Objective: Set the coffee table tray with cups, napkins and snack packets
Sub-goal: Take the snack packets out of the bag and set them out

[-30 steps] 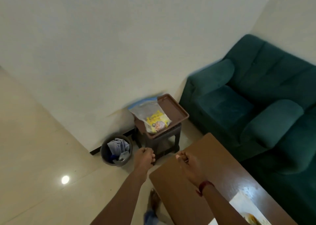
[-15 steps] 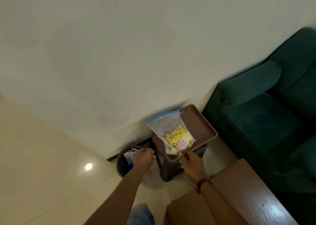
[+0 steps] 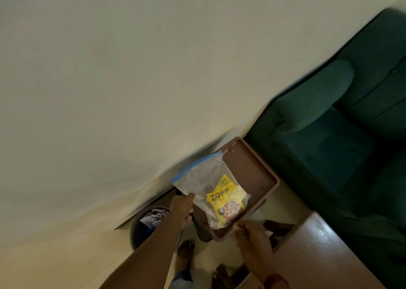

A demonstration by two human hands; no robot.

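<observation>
While the head view tilts hard, a brown tray (image 3: 252, 170) sits on a small dark worktop (image 3: 201, 230) just below frame centre, at about 5 o'clock. A clear zip bag (image 3: 201, 179) with a blue seal stands propped in the tray's 9 o'clock half, its seal edge uppermost. Low inside it lies a yellow snack packet (image 3: 226, 201) lettered ZOFF.

The left grip (image 3: 181, 209) reaches in from 7 o'clock. Its fingers are curled, and thumb and forefinger close on the bag's 9 o'clock edge. The right grip (image 3: 250, 234) comes in from 5 o'clock with a red band (image 3: 272, 277) at the wrist. Its curled fingertips meet the tray's near corner, just under the bag's bottom edge. Whether it clasps the rim or only touches it, I cannot tell.

At 3 o'clock of the tray a green sofa (image 3: 340, 135) fills the frame's edge. A wooden coffee table (image 3: 318, 255) shows its glossy corner at 4 o'clock, beside the right wrist. At 8 o'clock of the tray a round bin (image 3: 140, 231) stands against the pale wall (image 3: 131, 80), with crumpled scraps inside. A bare foot (image 3: 184, 253) rests on the floor at 6 o'clock, between the two forearms.
</observation>
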